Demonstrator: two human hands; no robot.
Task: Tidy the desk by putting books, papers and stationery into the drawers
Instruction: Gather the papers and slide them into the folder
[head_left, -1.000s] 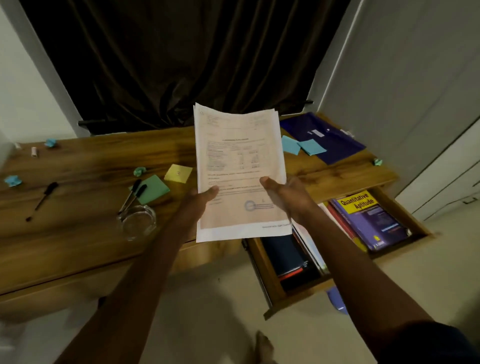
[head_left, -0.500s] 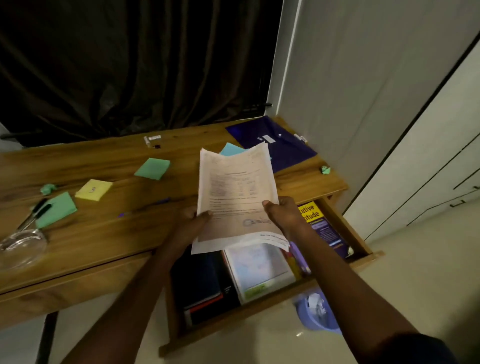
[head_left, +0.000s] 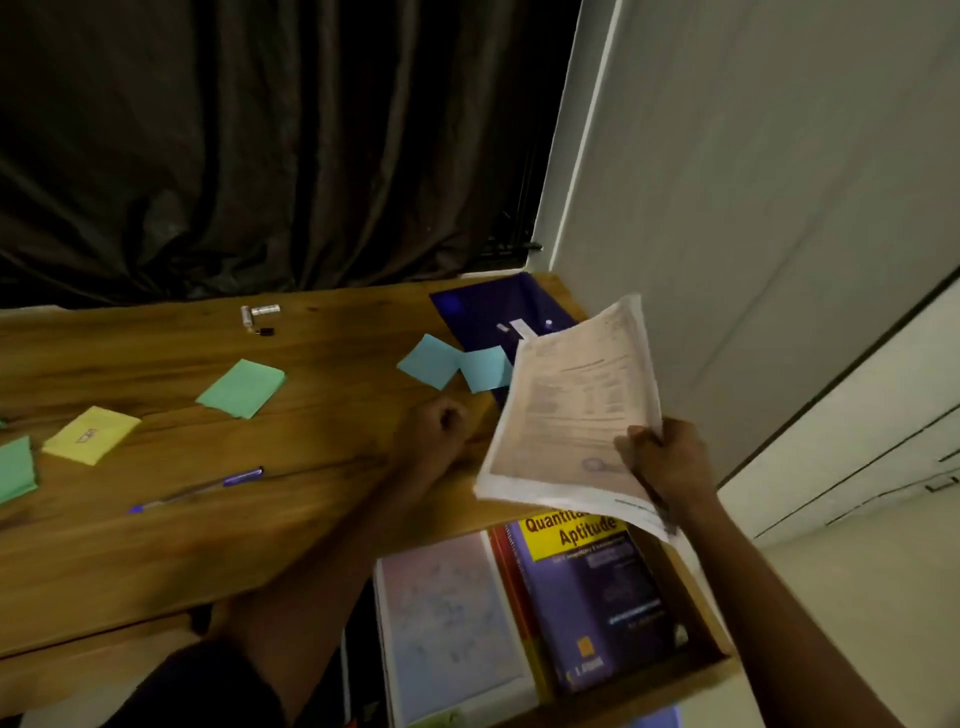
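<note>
Right hand (head_left: 662, 462) grips the stack of papers (head_left: 571, 415) at its lower right edge, with the sheets tilted in the air above the open drawer (head_left: 649, 693) and the books (head_left: 587, 597) inside it. Left hand (head_left: 434, 434) hangs over the worktop (head_left: 208, 519), fingers curled in and holding nothing.

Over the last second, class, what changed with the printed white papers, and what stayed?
The left hand let go of the stack of printed white papers; the right hand alone grips it, swung rightward above the open wooden drawer. Sticky notes and blue pen stayed put.
</note>
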